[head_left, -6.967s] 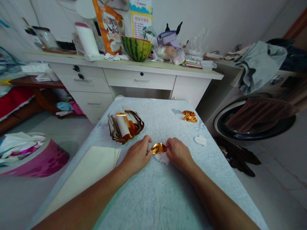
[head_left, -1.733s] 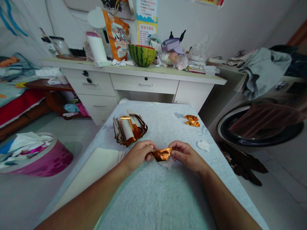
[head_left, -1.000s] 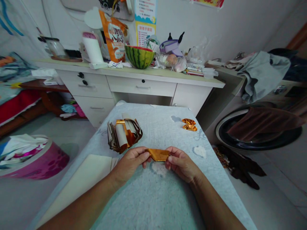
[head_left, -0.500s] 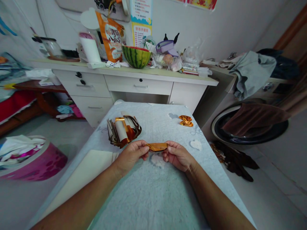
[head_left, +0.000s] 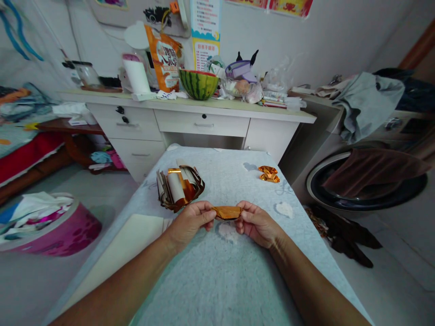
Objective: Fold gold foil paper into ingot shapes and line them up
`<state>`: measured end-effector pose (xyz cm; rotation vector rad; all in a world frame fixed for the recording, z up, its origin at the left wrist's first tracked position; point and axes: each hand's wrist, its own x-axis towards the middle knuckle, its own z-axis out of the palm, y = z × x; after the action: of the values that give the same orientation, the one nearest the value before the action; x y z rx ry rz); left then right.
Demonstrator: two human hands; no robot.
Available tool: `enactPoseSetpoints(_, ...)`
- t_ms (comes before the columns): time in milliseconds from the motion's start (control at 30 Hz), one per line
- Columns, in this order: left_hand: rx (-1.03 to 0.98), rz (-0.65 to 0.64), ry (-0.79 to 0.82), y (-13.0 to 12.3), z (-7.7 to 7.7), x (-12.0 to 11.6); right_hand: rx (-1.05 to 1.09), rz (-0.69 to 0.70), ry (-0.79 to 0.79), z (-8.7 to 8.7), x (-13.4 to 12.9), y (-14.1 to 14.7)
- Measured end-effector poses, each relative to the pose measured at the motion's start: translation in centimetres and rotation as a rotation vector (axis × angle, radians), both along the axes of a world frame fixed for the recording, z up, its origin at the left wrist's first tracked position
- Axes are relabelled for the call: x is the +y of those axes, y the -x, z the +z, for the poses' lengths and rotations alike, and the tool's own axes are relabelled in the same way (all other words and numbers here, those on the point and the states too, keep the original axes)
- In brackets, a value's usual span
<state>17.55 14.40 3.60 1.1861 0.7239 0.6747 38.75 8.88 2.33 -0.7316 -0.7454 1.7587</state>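
An orange-gold foil wrapper [head_left: 227, 212], folded into a long narrow packet, stretches between my two hands above the table. My left hand [head_left: 193, 220] pinches its left end between thumb and fingers. At the right end, my right hand [head_left: 257, 222] pinches it the same way. Whether anything lies inside the foil cannot be seen. Beyond my left hand sits a bundle of cut foil and paper strips [head_left: 178, 185], brown, gold and white. Two shiny gold twisted foil pieces [head_left: 269, 174] lie together at the table's far right.
A pale blue cloth [head_left: 210, 280] covers the table, with a white board [head_left: 136, 240] along its left side. Behind stands a white desk [head_left: 200, 126] bearing a watermelon-patterned bowl [head_left: 199, 84] and an orange bag. A pink bin [head_left: 78, 226] is left, a washing machine [head_left: 314, 181] right.
The whole view has shifted slightly, so things appear a little further right. Both hands still pinch the ends of the foil wrapper, with almost no change in their hold.
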Motion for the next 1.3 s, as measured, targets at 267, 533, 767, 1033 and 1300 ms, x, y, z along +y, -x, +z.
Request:
enactPoseSetpoints(267, -0.022, 0.008, 0.042, -0.06, 0.14, 0.01, -0.045, -0.024, -0.002, 0.19, -0.06, -0.01)
enactPoseSetpoints(533, -0.026, -0.026, 0.092, 0.0, 0.18, -0.02, -0.06, -0.014, -0.024, 0.22, -0.05, -0.04)
enactPoseSetpoints(767, -0.008, 0.009, 0.098, 0.12, 0.19, 0.18, -0.085, 0.049, -0.03, 0.43, -0.14, -0.14)
enactPoseSetpoints(1033, -0.008, 0.013, 0.07, 0.17, 0.18, 0.13, -0.064, 0.067, -0.029, 0.35, -0.02, -0.27)
enactPoseSetpoints(1300, 0.0, -0.003, 0.05, 0.16, 0.05, 0.15, -0.132, 0.053, -0.044, 0.3, -0.12, -0.3)
